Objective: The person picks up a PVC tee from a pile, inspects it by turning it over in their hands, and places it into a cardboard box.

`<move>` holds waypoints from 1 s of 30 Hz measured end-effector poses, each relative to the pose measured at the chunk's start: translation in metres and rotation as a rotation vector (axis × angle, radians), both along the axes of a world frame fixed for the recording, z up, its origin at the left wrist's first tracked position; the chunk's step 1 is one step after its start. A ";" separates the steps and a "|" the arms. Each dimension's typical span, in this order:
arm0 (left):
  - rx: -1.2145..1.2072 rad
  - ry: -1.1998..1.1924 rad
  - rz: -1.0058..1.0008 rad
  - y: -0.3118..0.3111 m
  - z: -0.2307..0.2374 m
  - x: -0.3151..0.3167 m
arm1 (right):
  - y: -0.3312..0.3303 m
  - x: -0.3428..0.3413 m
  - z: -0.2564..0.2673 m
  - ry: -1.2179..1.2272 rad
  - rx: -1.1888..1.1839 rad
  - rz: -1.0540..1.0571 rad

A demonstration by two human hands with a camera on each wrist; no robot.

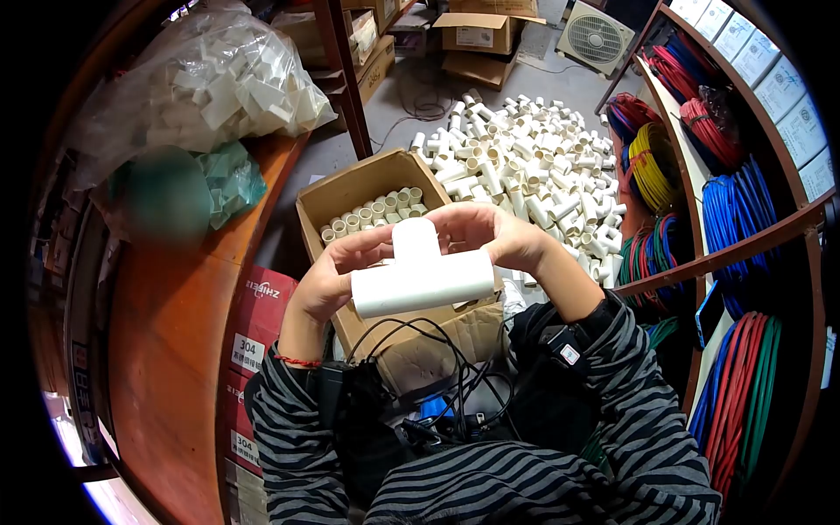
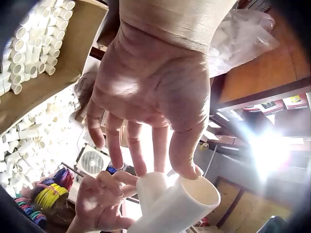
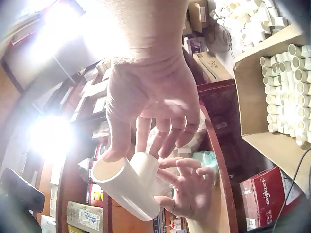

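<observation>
A white plastic pipe tee [image 1: 423, 282] is held up in front of the body, its short branch pointing away. My left hand [image 1: 337, 267] pinches one end, with the thumb at the rim in the left wrist view. At the opposite end my right hand [image 1: 507, 238] pinches the tee, thumb on the near rim in the right wrist view. Beneath and beyond the hands stands an open cardboard box [image 1: 319, 203] with rows of white tees [image 1: 372, 213] in it. A large pile of loose tees [image 1: 534, 166] spreads over the floor past the box.
At left is an orange-brown bench [image 1: 175, 350] bearing a clear bag of white fittings [image 1: 227, 83]. Red cartons [image 1: 261, 306] stand beside it. Shelves with coiled cables [image 1: 739, 210] line the right side. Black cables [image 1: 455, 376] lie over the lap.
</observation>
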State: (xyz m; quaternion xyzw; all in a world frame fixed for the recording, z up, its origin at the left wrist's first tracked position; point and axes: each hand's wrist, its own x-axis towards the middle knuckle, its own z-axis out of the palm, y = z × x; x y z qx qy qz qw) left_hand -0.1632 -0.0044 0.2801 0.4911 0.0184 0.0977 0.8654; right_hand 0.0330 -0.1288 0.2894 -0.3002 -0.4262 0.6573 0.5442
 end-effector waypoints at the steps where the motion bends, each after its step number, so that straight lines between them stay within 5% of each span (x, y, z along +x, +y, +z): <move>1: 0.010 -0.005 0.000 0.000 0.000 0.000 | 0.001 0.001 -0.001 -0.001 -0.003 0.003; 30: 0.010 0.081 0.163 -0.001 -0.002 -0.004 | 0.001 -0.005 0.003 0.074 0.006 0.050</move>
